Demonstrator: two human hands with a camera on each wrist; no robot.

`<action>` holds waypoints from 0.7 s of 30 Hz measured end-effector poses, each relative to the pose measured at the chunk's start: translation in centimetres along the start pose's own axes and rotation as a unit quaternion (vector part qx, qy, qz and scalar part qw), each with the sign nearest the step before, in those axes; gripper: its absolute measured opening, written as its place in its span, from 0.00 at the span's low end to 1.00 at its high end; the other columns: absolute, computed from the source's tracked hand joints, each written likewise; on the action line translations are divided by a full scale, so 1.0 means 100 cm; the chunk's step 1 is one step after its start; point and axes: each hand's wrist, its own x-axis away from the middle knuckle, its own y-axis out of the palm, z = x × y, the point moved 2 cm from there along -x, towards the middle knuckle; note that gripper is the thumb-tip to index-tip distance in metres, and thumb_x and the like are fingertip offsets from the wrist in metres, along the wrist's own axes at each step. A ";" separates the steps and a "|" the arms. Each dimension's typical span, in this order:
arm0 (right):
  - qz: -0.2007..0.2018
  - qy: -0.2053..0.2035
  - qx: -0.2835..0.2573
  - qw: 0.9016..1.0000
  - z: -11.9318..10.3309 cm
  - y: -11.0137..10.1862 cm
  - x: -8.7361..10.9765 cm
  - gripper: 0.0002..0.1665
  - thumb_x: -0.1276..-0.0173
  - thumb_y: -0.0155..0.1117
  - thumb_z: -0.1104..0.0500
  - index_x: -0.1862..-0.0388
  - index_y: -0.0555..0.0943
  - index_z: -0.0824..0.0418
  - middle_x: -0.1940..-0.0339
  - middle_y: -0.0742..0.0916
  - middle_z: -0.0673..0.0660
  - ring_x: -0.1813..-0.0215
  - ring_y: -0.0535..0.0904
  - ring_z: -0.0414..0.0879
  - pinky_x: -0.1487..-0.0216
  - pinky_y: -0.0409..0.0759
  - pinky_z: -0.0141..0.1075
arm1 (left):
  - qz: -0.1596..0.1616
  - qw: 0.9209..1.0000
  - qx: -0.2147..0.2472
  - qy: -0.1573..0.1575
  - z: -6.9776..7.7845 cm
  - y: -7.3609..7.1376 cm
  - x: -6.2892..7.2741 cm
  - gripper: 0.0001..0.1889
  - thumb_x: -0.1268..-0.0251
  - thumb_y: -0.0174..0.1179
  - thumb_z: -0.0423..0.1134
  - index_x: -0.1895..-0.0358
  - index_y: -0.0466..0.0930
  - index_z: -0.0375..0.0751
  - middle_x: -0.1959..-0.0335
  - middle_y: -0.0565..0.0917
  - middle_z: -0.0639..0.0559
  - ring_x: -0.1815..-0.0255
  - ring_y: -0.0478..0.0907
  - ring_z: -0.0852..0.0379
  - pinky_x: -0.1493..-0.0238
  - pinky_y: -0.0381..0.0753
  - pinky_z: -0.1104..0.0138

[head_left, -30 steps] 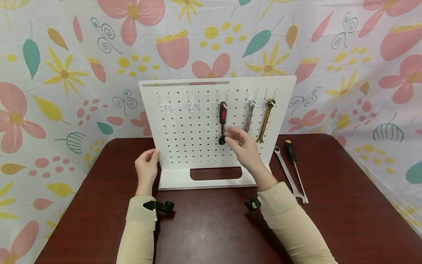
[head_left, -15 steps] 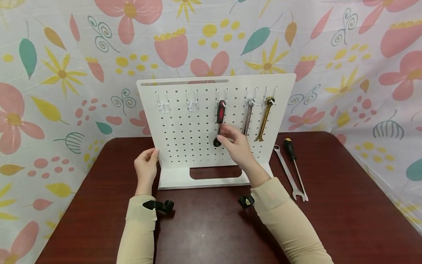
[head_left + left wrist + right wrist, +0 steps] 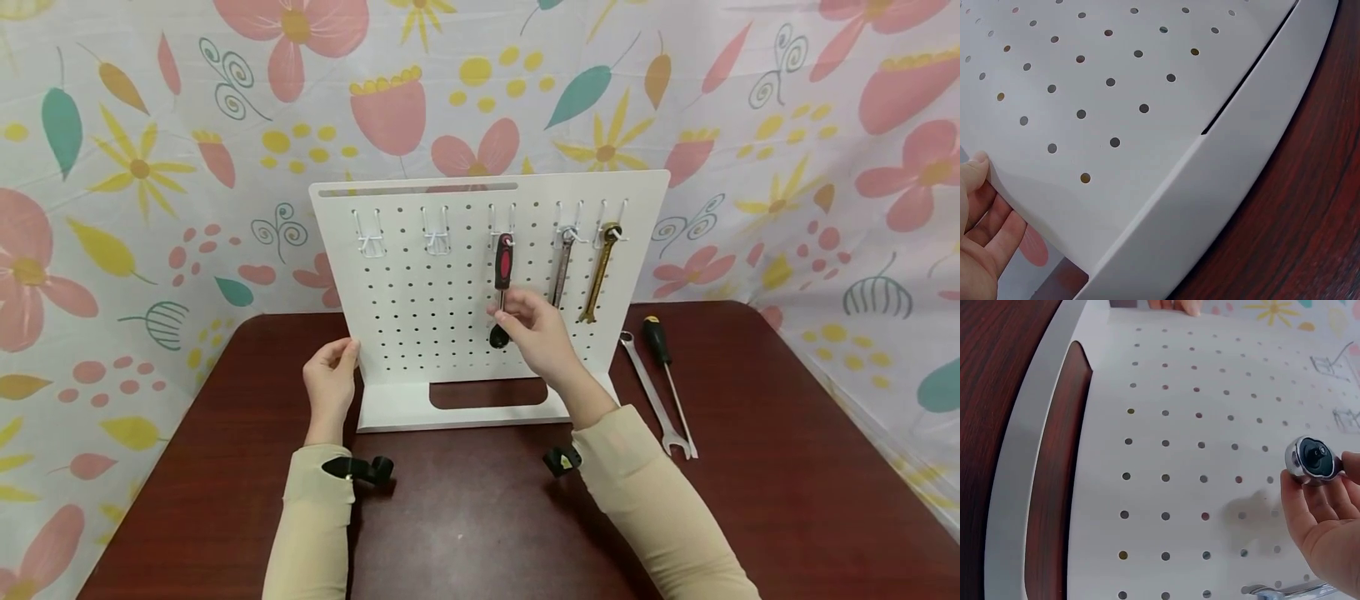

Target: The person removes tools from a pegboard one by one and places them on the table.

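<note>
A ratchet wrench [image 3: 503, 262] with a black and red handle hangs head down from a middle hook of the white pegboard [image 3: 412, 335]. My right hand [image 3: 542, 335] pinches its shaft just above the round head. In the right wrist view the chrome ratchet head [image 3: 1296, 464] stands out from the board, with the fingers behind it. At the board's lower left side, my left hand [image 3: 330, 382] grips the edge. The left wrist view shows that hand's thumb [image 3: 977, 164] at the front, with fingers curling behind.
A silver wrench [image 3: 562, 271] and a gold wrench [image 3: 600, 275] hang to the right. Two wire hooks [image 3: 371, 244] on the left bear nothing. On the dark table [image 3: 465, 517], a large combination wrench [image 3: 651, 392] and a screwdriver [image 3: 657, 340] lie right of the board.
My right hand has moved left to the ratchet wrench and taken hold of its shaft. The ratchet's lower end swung left, then came back and now sits slightly lower. The left hand has stayed put.
</note>
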 end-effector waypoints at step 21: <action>-0.031 -0.021 -0.076 0.996 -0.022 -0.008 0.031 0.17 0.31 0.57 0.65 0.47 0.73 0.74 0.59 0.88 0.51 0.57 0.85 0.40 0.62 0.80 0.28 | -0.003 1.000 0.002 0.004 -0.001 -0.001 0.000 0.15 0.35 0.60 0.45 0.55 0.83 0.35 0.58 0.83 0.42 0.66 0.78 0.70 0.61 0.81 0.79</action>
